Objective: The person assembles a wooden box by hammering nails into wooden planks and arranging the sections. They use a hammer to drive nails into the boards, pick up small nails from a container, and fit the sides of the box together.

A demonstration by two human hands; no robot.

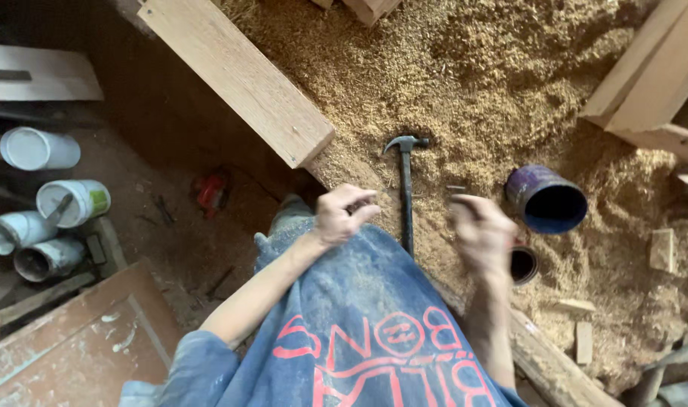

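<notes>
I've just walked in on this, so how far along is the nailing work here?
Done: nothing looks fastened yet. In hand: the left hand is closed on small dark pieces, maybe nails; the right hand is blurred, pinching something small. Left: the hammer lies untouched on the sawdust, beside the purple can.

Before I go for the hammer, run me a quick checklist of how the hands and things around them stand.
1. Claw hammer free to lift: ok, it lies alone on the sawdust, head pointing away.
2. Left hand empty: cannot tell, fingers are curled in a closed grip, maybe on something small.
3. Right hand empty: cannot tell, it is motion-blurred.
4. Path to the handle unobstructed: ok, the handle runs between both hands.
5. Purple can out of the way: ok, on its side to the right, apart from the hammer.
6. Plank clear of the hammer: ok, not touching.
</notes>
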